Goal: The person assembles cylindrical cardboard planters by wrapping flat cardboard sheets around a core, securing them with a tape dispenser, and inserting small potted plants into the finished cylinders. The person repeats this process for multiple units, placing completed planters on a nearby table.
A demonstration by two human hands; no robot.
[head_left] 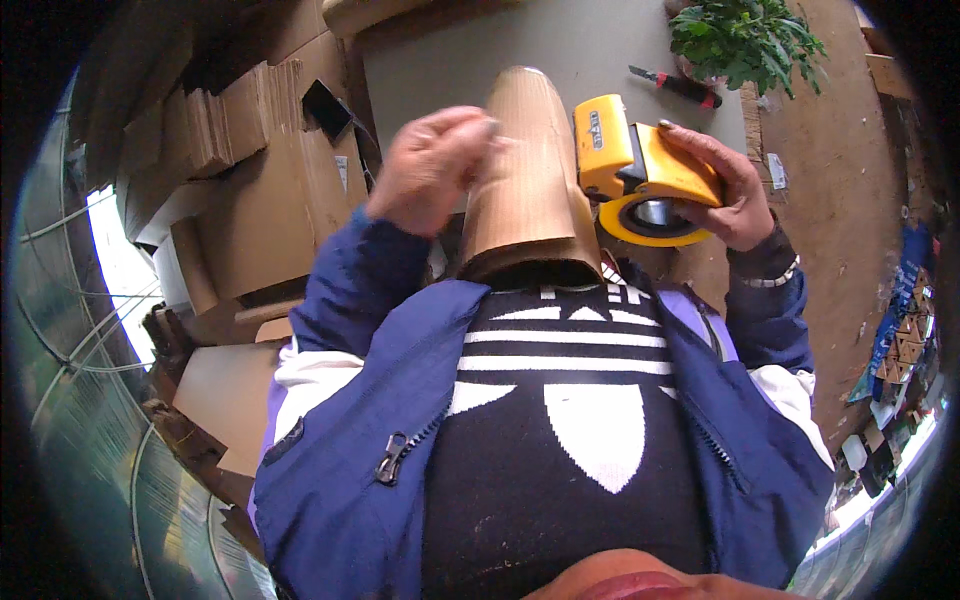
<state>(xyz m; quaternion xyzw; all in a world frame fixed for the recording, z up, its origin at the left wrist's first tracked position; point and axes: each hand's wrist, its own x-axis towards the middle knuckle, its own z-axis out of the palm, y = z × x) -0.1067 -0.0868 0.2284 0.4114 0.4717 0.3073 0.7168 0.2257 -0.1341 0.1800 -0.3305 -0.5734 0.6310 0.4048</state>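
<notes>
A sheet of brown corrugated cardboard point(530, 170) is rolled into a tube, its open end toward my chest and its far end over the grey table. My left hand point(435, 165) is at the tube's left side with fingers curled together; what they hold, if anything, I cannot make out. On the right, my right hand point(725, 180) grips a yellow tape dispenser point(650, 165) from its outer side. A roll of tape sits in the dispenser's lower part, and its front end is close against the tube's right side.
Beyond the dispenser, a red and black utility knife point(685, 88) lies on the grey table point(430, 70). A leafy green plant point(745, 40) is at the far right corner. Stacked flat cardboard point(250, 200) fills the left side. Assorted items point(895, 340) lie at the far right.
</notes>
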